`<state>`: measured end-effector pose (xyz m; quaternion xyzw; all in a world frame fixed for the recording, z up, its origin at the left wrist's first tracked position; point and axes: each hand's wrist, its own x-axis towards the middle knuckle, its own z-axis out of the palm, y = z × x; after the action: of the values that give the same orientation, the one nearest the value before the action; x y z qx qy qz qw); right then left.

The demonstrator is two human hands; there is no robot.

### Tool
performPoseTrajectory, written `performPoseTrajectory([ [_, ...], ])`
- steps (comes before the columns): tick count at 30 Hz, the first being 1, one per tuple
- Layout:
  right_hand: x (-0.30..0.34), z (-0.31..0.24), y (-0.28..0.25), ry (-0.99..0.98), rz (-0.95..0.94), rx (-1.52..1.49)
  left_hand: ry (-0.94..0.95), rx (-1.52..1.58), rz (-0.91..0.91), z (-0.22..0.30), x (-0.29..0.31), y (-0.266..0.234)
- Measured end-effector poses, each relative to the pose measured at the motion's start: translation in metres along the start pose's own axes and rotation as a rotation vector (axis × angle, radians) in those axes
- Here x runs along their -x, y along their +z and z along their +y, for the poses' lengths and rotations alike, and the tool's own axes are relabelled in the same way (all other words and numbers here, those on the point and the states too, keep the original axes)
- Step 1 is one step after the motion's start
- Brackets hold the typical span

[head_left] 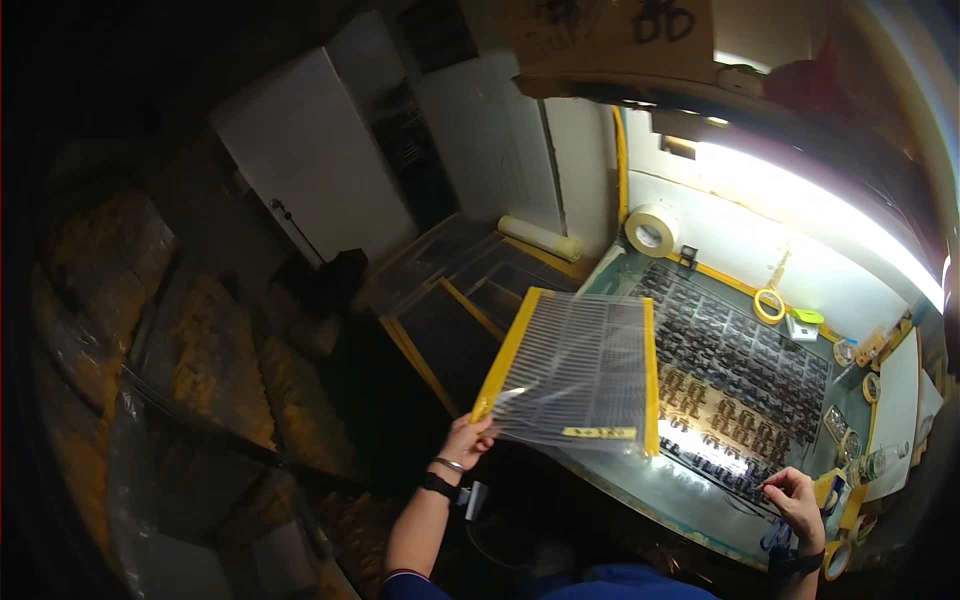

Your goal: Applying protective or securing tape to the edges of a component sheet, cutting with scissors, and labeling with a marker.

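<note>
My left hand (468, 440) grips the lower left corner of a clear striped plastic sheet (580, 370) edged with yellow tape on two sides. The sheet is held up, tilted, partly over the near left edge of the lit table, and a short yellow label strip is stuck along its bottom. Over the table's near right corner, my right hand (797, 508) has thumb and fingertips pinched together; whatever is between them is too small to make out. Beneath and beyond it lies a sheet with dark printed patterns (745, 350), its near part brightly lit. Blue-handled scissors (776, 535) lie beside my right wrist.
A wide tape roll (652, 231) stands at the table's back left corner. A yellow tape ring (769, 306) is at the back, with a clear bottle (884, 461) and more rolls on the right. Left of the table are a rolled tube (540, 240) and flat taped sheets (440, 330).
</note>
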<state>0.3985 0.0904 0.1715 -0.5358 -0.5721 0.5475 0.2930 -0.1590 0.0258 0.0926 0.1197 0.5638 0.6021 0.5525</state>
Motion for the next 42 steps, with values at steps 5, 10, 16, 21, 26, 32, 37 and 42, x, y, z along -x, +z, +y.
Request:
performPoseTrajectory([
  [5, -0.043, -0.019, 0.062, -0.037, -0.019, 0.005, 0.094, 0.131, 0.201, 0.036, -0.006, -0.091],
  [10, -0.073, -0.056, 0.13, -0.004, -0.158, 0.143, 0.266, 0.237, 0.363, 0.014, -0.091, -0.15],
  [16, -0.067, -0.108, 0.167, 0.054, -0.058, 0.218, -0.092, 0.246, 0.473, -0.06, -0.188, -0.183],
  [21, -0.027, -0.105, 0.166, 0.187, 0.133, 0.257, -0.14, 0.252, 0.546, -0.145, -0.228, -0.196],
  [26, -0.011, -0.101, 0.169, 0.393, 0.073, 0.453, -0.158, 0.191, 0.341, -0.137, -0.227, -0.215],
  [32, -0.006, -0.072, 0.14, 0.469, -0.088, 0.652, -0.458, -0.531, 0.483, -0.091, -0.193, -0.211],
  [37, 0.033, 0.06, 0.027, 0.552, 0.154, 0.705, 0.386, -0.542, 0.292, -0.072, -0.248, -0.218],
  [42, -0.011, 0.131, -0.002, 0.558, 0.427, 0.751, 0.381, -0.661, -0.27, 0.037, -0.16, 0.001],
])
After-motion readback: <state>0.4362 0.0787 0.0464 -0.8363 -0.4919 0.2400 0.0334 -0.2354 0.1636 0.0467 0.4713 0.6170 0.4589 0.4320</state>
